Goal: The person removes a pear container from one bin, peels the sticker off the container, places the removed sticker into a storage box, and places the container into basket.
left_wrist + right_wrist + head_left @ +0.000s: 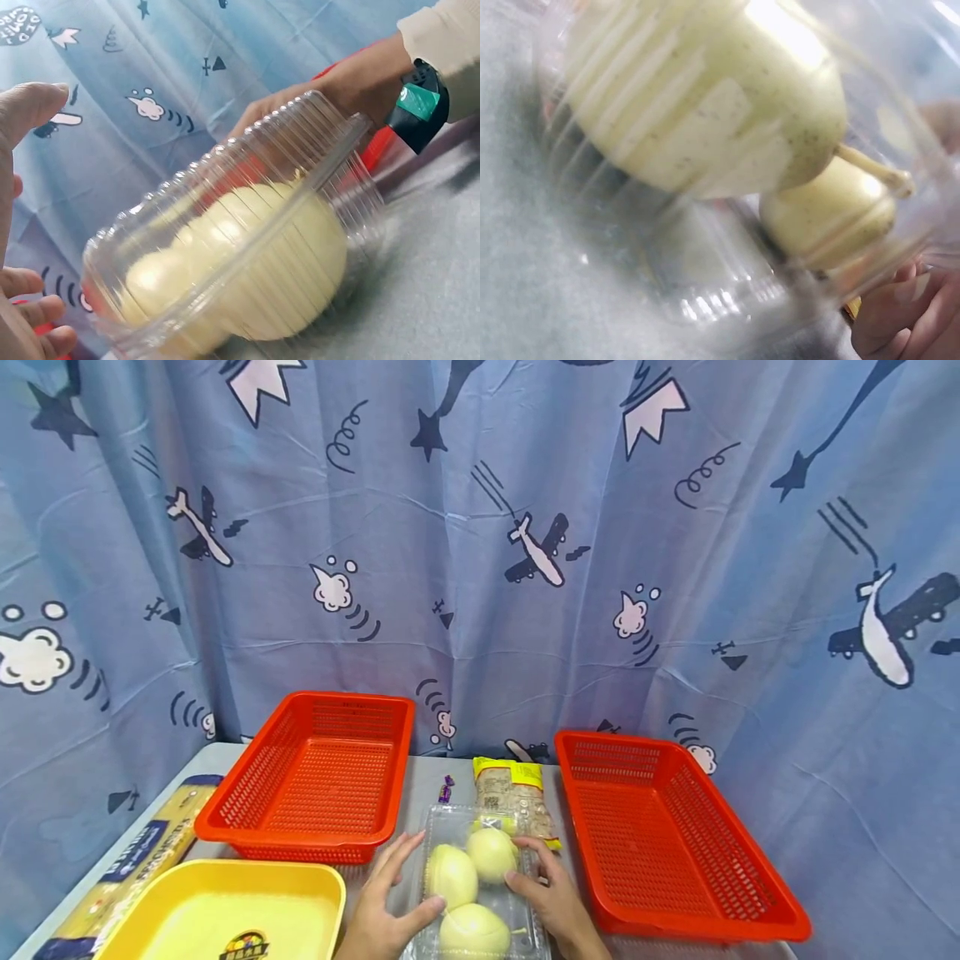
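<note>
A clear plastic clamshell box [532, 935] with ribbed walls lies at the table's front middle. Inside it are three pale yellow-green pears [452, 877], and a stem and speckled skin show in the right wrist view. My right hand [553, 893] grips the box at its right side, its thumb over the lid. Curled fingers [900, 315] stand at the box's edge in the right wrist view. On the opposite side my left hand [386, 902] is spread, thumb over the box's left part in the head view; the left wrist view shows its fingers [30, 322] apart from the wall.
Red plastic baskets stand at back left [322, 777] and right [667, 835]. A yellow basin [285, 893] is at front left, beside a long pack of dried noodles [142, 860]. Behind the box lie a yellow-topped bag [517, 785] and a purple-wrapped sweet [447, 788]. A curtain [480, 568] hangs behind.
</note>
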